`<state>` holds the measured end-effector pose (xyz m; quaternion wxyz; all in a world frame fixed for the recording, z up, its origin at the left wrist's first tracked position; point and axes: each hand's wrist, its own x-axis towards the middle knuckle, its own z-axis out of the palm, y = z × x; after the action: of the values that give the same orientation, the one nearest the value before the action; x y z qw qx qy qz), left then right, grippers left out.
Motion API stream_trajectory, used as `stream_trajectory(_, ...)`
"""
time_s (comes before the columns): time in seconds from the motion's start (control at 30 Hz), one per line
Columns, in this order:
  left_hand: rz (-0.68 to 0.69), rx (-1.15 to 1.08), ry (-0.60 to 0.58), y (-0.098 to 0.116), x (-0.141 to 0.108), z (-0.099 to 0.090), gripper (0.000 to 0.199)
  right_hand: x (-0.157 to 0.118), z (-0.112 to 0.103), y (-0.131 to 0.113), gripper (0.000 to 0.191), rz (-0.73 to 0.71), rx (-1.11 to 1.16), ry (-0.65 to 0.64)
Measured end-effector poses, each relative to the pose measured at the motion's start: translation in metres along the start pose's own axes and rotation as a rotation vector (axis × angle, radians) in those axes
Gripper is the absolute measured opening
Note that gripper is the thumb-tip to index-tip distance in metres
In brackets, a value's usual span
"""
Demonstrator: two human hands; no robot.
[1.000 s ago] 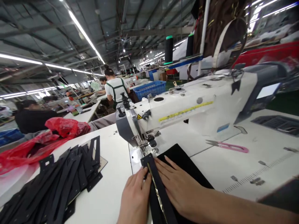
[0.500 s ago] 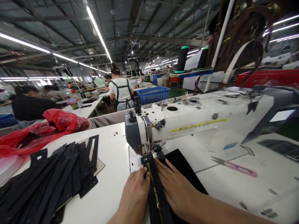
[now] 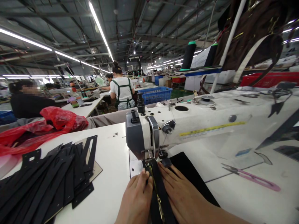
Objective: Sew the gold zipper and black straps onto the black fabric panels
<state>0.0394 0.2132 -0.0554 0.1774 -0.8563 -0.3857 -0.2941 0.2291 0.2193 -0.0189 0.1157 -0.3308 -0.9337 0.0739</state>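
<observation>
right now both of my hands lie flat on the black zipper strip, just in front of the sewing machine, whose needle end stands over the far tip of the strip. my left hand presses the strip's left edge with its fingers together and stretched out, gripping nothing; my right hand lies on the right side, its fingers slightly spread and reaching onto the black fabric panel under the strip. the gold zipper teeth run down the middle between my hands. i judge the strip light and limp, apt to slide and skew on the smooth panel, so it is best held by flat palm pressure at both edges, close to the foot, fingers kept off the teeth and clear of the needle. left of the machine lies a heap of black cut strips and a red plastic bag; to its right, pink thread snips on the white table.
</observation>
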Motion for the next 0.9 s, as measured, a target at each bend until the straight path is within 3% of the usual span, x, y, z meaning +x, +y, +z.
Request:
stream_trajectory(0.1, 0.019, 0.011, 0.008, 0.000, 0.000, 0.001, 0.031, 0.001, 0.000, 0.000, 0.054, 0.008, -0.015, -0.038)
stream_trajectory(0.2, 0.039, 0.012, -0.064, 0.000, 0.007, -0.009, 0.029, 0.001, 0.000, 0.000, 0.054, 0.005, -0.040, -0.062)
stream_trajectory(0.37, 0.039, 0.032, -0.137, 0.003, 0.016, -0.022, 0.029, 0.001, 0.001, 0.001, 0.056, -0.003, -0.051, -0.012)
stream_trajectory(0.9, -0.005, 0.043, -0.176, 0.006, 0.022, -0.022, 0.025, -0.001, 0.007, -0.001, 0.054, 0.003, -0.123, 0.046)
